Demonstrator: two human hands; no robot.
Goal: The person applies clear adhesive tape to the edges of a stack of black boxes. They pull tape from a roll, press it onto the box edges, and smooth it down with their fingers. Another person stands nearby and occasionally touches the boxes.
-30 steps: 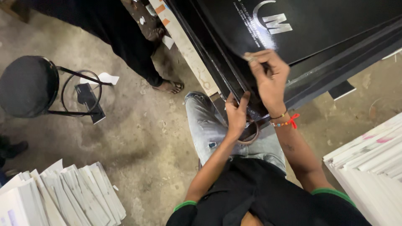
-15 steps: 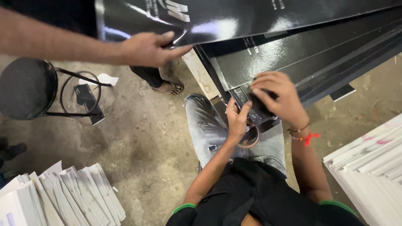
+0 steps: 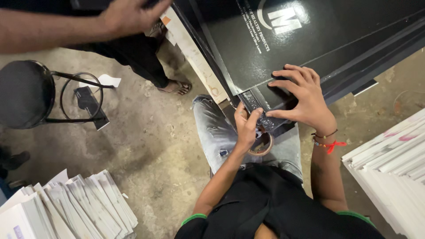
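Note:
A stack of glossy black printed sheets (image 3: 336, 48) lies on a low bench in front of my knees. My left hand (image 3: 245, 129) pinches the near corner of the stack (image 3: 253, 102) between thumb and fingers. A brown tape roll (image 3: 262, 145) sits just under that hand, on my lap. My right hand (image 3: 302, 98) rests flat on the top sheet, fingers spread, close to the same corner; red and brown threads circle its wrist. Another person's hand (image 3: 129, 16) reaches in at the top left, and what it holds is cut off by the frame edge.
A black round stool (image 3: 23, 94) stands at the left on the concrete floor. Fanned stacks of white sheets (image 3: 66, 208) lie at the bottom left, and more white sheets (image 3: 394, 163) at the right. The other person's sandalled foot (image 3: 177, 87) is beside the bench.
The other person's hand has carried a black sheet off toward the upper left. My right hand has left the corner and spread flat on the top sheet. My left hand stays at the corner.

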